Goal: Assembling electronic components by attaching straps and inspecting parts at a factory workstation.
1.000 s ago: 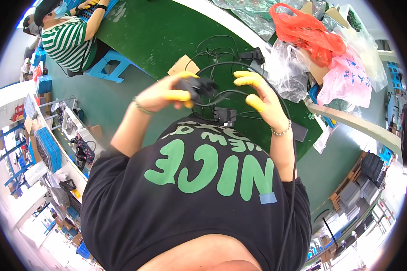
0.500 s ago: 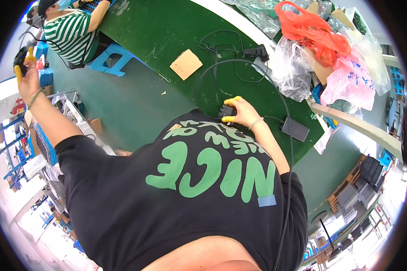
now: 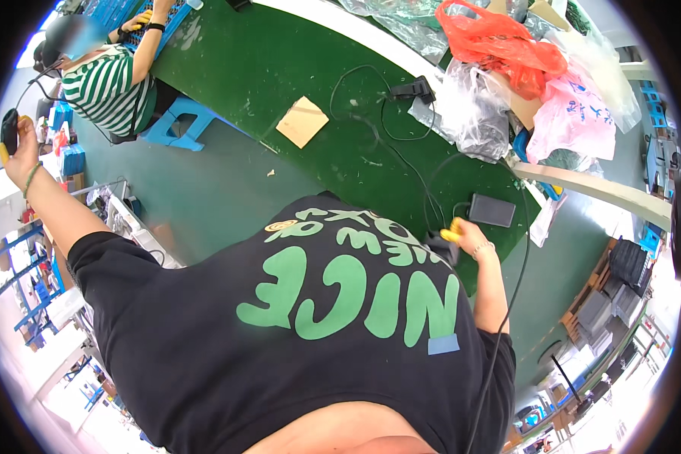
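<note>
My left hand (image 3: 24, 155) is stretched far out to the left, above the aisle. Its fingers, with yellow tips, are closed round a small black object (image 3: 9, 130) whose kind I cannot make out. Close to my body, at the near edge of the green table (image 3: 242, 68), my right hand (image 3: 471, 236) also has yellow fingertips. It is bent round a dark object (image 3: 440, 246), partly hidden by the hand and my shirt. Just beyond that hand lies a flat black box (image 3: 493, 210) with a cable.
A square tan board (image 3: 303, 122) lies on the table. Beyond it are a black cabled device (image 3: 412, 89) and looping cables. Plastic bags, one red (image 3: 499, 49) and one pink (image 3: 575, 121), are heaped at far right. A co-worker (image 3: 113, 87) sits at far left by a blue stool (image 3: 181, 122).
My right hand has moved right and nearer my body with its dark object. My left hand has shifted further left and lower in view. The whole scene has shifted slightly.
</note>
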`<state>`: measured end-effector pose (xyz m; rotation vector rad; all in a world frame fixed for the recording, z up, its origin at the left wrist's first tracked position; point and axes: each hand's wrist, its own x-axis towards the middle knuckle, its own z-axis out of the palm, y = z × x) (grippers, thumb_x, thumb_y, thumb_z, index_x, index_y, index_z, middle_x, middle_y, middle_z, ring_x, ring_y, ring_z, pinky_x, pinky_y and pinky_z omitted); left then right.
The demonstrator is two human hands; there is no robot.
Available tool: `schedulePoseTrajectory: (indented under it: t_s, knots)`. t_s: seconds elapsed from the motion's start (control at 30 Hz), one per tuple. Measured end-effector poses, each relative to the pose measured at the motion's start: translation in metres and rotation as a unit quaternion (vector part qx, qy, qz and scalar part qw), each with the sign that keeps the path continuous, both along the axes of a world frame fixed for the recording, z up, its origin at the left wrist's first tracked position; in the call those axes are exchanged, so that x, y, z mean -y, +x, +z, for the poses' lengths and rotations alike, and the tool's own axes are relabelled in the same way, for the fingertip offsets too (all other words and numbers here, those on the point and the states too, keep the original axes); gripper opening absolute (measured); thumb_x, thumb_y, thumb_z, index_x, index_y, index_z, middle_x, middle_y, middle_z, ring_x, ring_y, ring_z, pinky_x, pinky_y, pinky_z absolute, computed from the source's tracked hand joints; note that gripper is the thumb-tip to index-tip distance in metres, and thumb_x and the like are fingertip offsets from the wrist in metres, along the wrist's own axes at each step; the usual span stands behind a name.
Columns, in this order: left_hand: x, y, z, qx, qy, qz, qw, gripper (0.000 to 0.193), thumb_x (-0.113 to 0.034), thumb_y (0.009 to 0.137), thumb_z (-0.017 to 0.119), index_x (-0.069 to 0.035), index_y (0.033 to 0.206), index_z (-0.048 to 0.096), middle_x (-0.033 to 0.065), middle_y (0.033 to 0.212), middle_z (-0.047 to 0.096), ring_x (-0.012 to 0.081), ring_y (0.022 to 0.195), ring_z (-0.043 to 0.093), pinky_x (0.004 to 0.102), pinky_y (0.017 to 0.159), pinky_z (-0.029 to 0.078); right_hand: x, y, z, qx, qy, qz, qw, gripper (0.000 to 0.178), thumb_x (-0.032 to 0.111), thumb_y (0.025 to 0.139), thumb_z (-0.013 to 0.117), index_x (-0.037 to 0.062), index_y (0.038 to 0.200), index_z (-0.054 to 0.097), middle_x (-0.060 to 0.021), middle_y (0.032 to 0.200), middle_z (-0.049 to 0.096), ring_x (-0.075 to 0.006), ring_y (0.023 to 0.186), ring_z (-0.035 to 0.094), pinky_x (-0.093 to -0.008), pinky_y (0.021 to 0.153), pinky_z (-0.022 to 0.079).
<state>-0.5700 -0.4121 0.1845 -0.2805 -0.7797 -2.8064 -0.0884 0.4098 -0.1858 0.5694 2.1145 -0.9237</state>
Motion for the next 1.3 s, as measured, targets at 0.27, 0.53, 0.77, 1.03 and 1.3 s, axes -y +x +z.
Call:
schedulePoseTrajectory:
  t_s: [0.27, 0.53, 0.77, 1.03, 1.3]
  knots:
    - [-0.241, 0.05, -0.059, -0.057, -0.13, -0.386, 0.912, 0.052, -0.026, 0.095, 0.047, 0.008, 0.134, 0.036, 0.0249, 0.135, 0.042, 0.0391, 0.127, 0.039, 0.0542, 0.109, 0.027, -0.087, 0.057, 0.016, 0.039, 0.072, 0.009, 0.997, 0.036, 0.033, 0.076, 0.075, 0.0061, 0.099, 0.068, -0.0147, 0.098, 0.068, -0.0252, 0.087, 0.065, -0.0338, 0.079, 0.05]
    - [-0.484, 0.163, -0.156, 0.006, -0.261, -0.526, 0.81, 0.057, -0.031, 0.089, 0.061, -0.003, 0.132, 0.038, 0.0217, 0.119, 0.056, 0.03, 0.105, 0.059, 0.0438, 0.086, 0.051, -0.024, -0.08, 0.192, -0.432, -0.007, -0.141, 0.891, 0.032, 0.01, 0.084, 0.066, 0.0018, 0.115, 0.061, -0.0107, 0.105, 0.066, -0.019, 0.098, 0.063, -0.0305, 0.087, 0.048]
    - [-0.534, 0.233, -0.154, -0.044, -0.243, -0.612, 0.752, 0.073, -0.025, 0.08, 0.073, -0.001, 0.137, 0.034, 0.0129, 0.127, 0.049, 0.0251, 0.108, 0.057, 0.0379, 0.086, 0.051, 0.089, -0.13, 0.248, -0.516, -0.341, -0.077, 0.782, 0.08, 0.021, 0.067, 0.084, 0.0067, 0.135, 0.044, -0.0089, 0.126, 0.052, -0.0192, 0.117, 0.049, -0.0348, 0.101, 0.036]
    - [-0.535, 0.24, -0.138, -0.342, -0.591, -0.235, 0.692, 0.056, -0.004, 0.063, 0.08, -0.015, 0.116, 0.064, 0.0069, 0.115, 0.052, 0.0212, 0.104, 0.053, 0.0319, 0.088, 0.046, 0.09, -0.136, 0.229, -0.424, -0.413, -0.174, 0.787, 0.055, 0.004, 0.079, 0.072, 0.0019, 0.129, 0.047, -0.009, 0.124, 0.052, -0.0169, 0.115, 0.05, -0.0305, 0.093, 0.045]
    - [-0.533, 0.237, -0.144, -0.348, -0.519, -0.233, 0.745, 0.047, -0.002, 0.063, 0.078, -0.007, 0.107, 0.063, 0.0095, 0.111, 0.059, 0.0265, 0.105, 0.056, 0.0365, 0.093, 0.046, 0.083, -0.137, 0.227, -0.492, -0.429, -0.123, 0.748, 0.051, -0.006, 0.077, 0.07, 0.0011, 0.122, 0.047, -0.011, 0.125, 0.05, -0.0197, 0.118, 0.048, -0.034, 0.1, 0.041]
